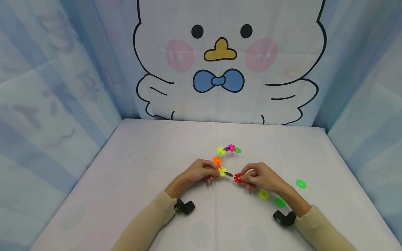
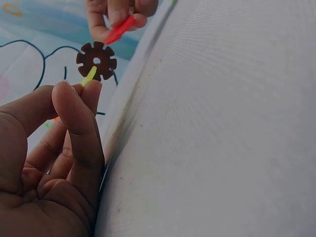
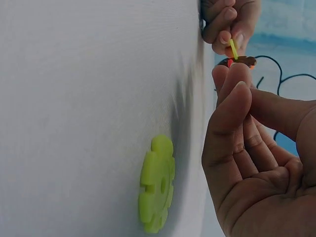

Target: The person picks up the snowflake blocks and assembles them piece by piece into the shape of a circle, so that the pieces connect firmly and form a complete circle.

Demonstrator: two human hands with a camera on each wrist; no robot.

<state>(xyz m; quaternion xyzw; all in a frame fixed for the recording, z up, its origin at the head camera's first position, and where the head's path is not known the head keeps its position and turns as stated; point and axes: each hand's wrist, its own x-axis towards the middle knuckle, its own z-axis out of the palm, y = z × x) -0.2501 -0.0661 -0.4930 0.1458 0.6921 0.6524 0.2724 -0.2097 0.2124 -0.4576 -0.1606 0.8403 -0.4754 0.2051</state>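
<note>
From the head view, the left hand (image 1: 201, 171) pinches the near end of a curved chain of snowflake discs (image 1: 223, 158) lying on the white table (image 1: 132, 181). Its fingers close on the yellow disc (image 1: 222, 171) at that end. Counted along the chain from the hand, there are an orange disc, a yellow-green one, a small purple one, a pink one and a green one at the far tip. A brown disc (image 1: 229, 174) sticks out of the yellow one toward the right. From above it shows only as a dark sliver. The left wrist view shows the same brown disc (image 2: 97, 60) face on, round with notches and a centre hole. The yellow disc (image 2: 89, 76) is slotted into it edge-on, just above the left fingertips (image 2: 66, 96).

The right hand (image 1: 260, 177) pinches a red disc (image 1: 238, 178) between thumb and forefinger, just beside the brown one. In the left wrist view the red disc (image 2: 120, 30) touches the brown disc's rim. The right wrist view shows only a red sliver (image 3: 230, 62) by the fingertips. It does show a loose yellow-green disc (image 3: 158, 182) flat on the table close under the right hand. This is the same yellow-green disc (image 1: 263, 194) the head view shows near that wrist.

Three loose discs lie to the right. These are that yellow-green one, a green disc (image 1: 280, 202) beside it, and another green disc (image 1: 300, 184) further out.
</note>
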